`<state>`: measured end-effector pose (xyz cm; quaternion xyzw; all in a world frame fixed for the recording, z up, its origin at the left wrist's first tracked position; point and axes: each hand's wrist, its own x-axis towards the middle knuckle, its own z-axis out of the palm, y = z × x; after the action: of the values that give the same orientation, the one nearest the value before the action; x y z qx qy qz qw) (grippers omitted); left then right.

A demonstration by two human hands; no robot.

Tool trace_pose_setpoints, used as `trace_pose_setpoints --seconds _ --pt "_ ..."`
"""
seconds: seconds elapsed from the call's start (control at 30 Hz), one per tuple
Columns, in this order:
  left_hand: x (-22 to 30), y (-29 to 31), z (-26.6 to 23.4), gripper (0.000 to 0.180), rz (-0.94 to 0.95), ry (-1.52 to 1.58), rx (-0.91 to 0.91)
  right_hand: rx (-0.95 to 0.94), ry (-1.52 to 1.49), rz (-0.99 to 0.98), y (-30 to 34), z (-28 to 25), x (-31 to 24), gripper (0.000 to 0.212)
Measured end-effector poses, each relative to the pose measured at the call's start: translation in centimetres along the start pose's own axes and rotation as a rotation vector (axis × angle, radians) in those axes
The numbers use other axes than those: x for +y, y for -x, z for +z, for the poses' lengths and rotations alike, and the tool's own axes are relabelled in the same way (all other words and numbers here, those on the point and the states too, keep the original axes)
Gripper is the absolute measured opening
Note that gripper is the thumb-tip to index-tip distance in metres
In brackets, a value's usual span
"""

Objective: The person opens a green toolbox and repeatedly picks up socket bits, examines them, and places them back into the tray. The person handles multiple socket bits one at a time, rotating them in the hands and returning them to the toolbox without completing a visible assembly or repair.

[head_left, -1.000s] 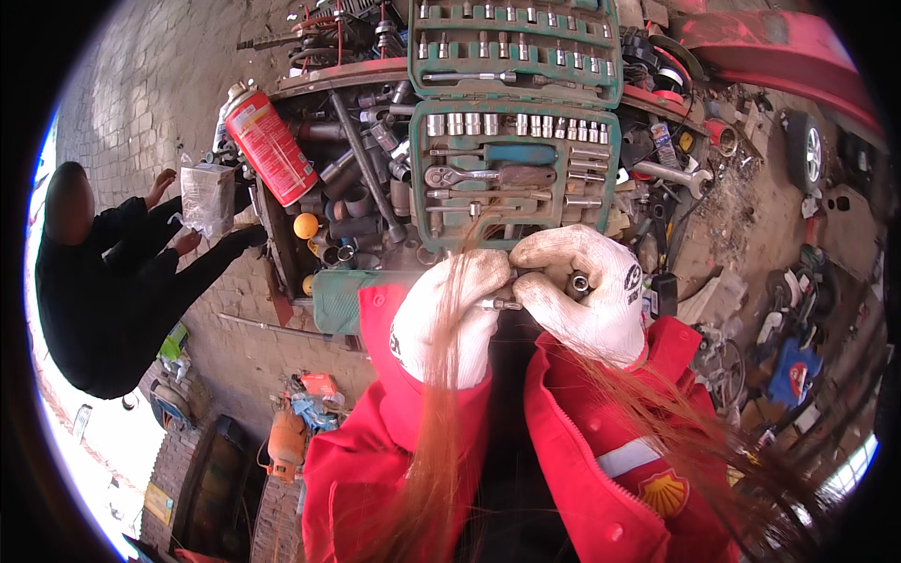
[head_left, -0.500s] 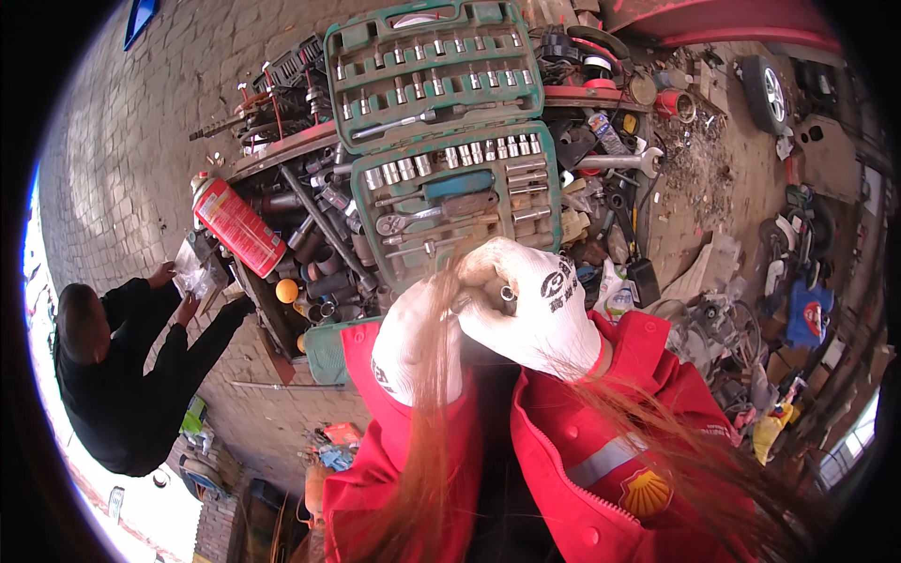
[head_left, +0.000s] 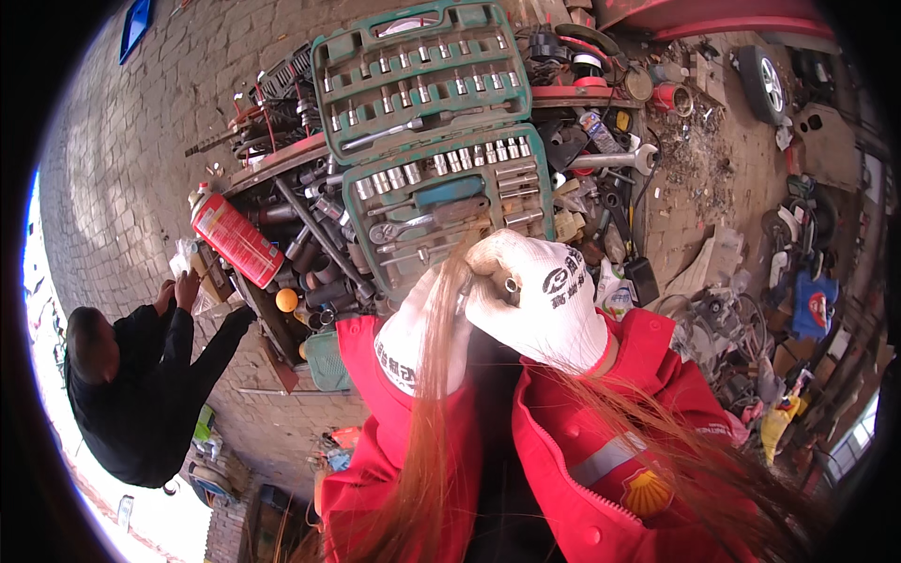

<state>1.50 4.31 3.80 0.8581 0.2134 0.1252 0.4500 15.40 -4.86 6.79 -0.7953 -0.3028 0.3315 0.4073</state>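
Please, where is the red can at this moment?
In the head view, the red can is on the left side, left of the open green socket case, with the orange ball near its lower end.

Spray can (head_left: pixel 236 241) L of socket set (head_left: pixel 436 141), wheel (head_left: pixel 762 84) far R

The socket case (head_left: pixel 336 89) is matt green plastic, its sockets (head_left: pixel 413 174) shiny metal. Left of the case: a glossy metal spray can (head_left: pixel 239 242); below the case, knitted cloth gloves (head_left: pixel 554 305) (dull with grime).
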Motion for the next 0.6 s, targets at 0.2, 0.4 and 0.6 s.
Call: trace_pose_setpoints --seconds 0.2,0.4,0.6 --pt "-0.6 -0.5 -0.3 0.045 0.078 0.147 -0.067 -0.034 -0.056 0.031 -0.1 -0.5 0.4 0.020" --pt "-0.5 0.0 0.2 0.037 -0.208 0.584 -0.097 -0.041 -0.029 0.013 -0.2 -0.3 0.4 0.019" --pt "-1.1 2.0 1.1 0.036 -0.573 1.281 0.099 -0.116 -0.233 0.050 -0.5 -0.2 0.5 0.017"
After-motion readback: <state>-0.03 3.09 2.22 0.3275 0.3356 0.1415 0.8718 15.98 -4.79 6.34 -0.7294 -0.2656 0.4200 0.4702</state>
